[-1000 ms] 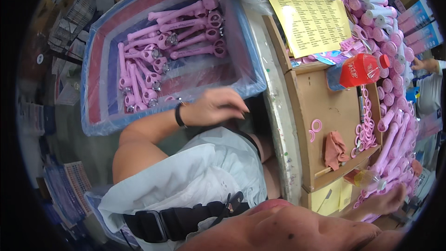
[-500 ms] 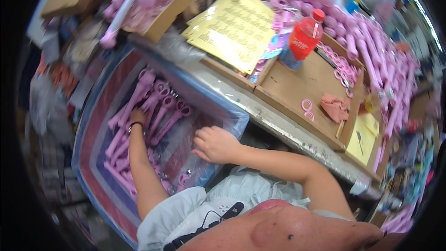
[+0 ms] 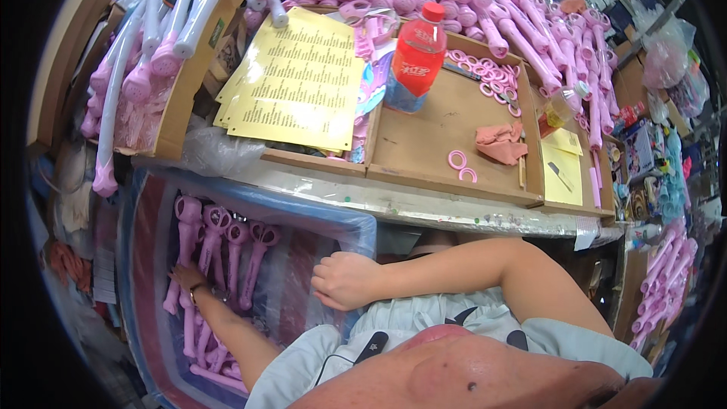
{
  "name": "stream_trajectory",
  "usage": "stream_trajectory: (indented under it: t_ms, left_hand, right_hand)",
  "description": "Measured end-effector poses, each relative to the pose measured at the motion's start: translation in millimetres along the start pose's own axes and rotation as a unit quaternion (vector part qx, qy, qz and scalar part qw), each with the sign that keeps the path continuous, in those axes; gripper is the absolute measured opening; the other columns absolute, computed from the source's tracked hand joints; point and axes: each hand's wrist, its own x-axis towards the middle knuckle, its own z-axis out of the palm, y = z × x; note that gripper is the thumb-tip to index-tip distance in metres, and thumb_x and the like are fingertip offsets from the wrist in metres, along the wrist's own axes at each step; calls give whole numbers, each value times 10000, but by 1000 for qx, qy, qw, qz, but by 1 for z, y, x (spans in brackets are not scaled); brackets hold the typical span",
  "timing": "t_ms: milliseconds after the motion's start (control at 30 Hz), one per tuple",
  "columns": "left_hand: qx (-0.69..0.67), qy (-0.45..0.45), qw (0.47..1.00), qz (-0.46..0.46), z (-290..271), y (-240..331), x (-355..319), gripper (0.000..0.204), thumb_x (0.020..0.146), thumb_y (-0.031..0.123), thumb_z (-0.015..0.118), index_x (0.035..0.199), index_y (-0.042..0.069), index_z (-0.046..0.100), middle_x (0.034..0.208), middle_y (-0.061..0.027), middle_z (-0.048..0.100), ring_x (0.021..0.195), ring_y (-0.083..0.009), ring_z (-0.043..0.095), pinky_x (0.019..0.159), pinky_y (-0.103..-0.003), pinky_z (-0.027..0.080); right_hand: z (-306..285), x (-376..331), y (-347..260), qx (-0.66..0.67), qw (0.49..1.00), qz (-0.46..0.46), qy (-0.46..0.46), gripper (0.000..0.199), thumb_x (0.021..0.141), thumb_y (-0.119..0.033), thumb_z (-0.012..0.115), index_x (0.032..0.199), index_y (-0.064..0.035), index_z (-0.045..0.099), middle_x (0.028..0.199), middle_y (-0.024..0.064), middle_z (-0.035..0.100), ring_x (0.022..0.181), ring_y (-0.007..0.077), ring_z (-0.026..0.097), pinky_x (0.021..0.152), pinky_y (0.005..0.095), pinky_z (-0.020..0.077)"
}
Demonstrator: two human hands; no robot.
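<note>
In the blue-rimmed bin [image 3: 295, 208] on the left lie several pink plastic wands [image 3: 214, 231], each with a round, openwork head. My left hand [image 3: 184, 276], with a bracelet at the wrist, reaches in among them. Its fingers curl over the shaft of the leftmost pink wand [image 3: 187, 218]; the fingertips are partly hidden. My right hand [image 3: 342, 280] is curled into a loose fist by the bin's right side, and nothing shows in it.
Along the bench edge [image 3: 424, 204] stand a cardboard tray [image 3: 424, 155] with pink rings [image 3: 496, 79], a red-capped bottle [image 3: 415, 60] and yellow printed sheets [image 3: 295, 83]. White-and-pink wands fill a carton [image 3: 185, 83] at upper left. More pink wands [image 3: 530, 30] are heaped behind.
The view has swung, so bench and bin sit straighter. My left hand has shifted from between the wand heads to the leftmost wand's shaft. My right hand remains curled near the bin's side.
</note>
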Motion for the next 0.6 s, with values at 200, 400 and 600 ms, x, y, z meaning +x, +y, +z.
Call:
stream_trajectory:
  t_ms: [200,400,600]
  left_hand:
    - [-140,53,981,127,-40,-23,-83,184,829,158,538,977,107,634,1193,-288,479,892,-451,590,753,-485,497]
    - [-502,-116,852,87,-127,-46,-207,343,809,113,612,1143,39,621,1240,-212,514,1096,-330,531,951,-380,405]
    - [-532,200,822,-34,-253,-18,-338,660,846,88,625,1412,31,289,1360,-194,424,1209,-302,452,1019,-387,358]
  right_hand:
    - [9,-5,4,9,999,-13,28,234,768,-260,594,673,-47,603,678,109,587,674,280,592,624,382,471]
    - [0,-8,5,57,989,-92,98,167,787,-209,607,719,-62,568,762,84,574,720,267,577,634,370,470]
    - [-115,-66,38,29,952,-89,290,193,695,-63,618,886,-84,628,880,94,611,828,282,596,713,395,488]
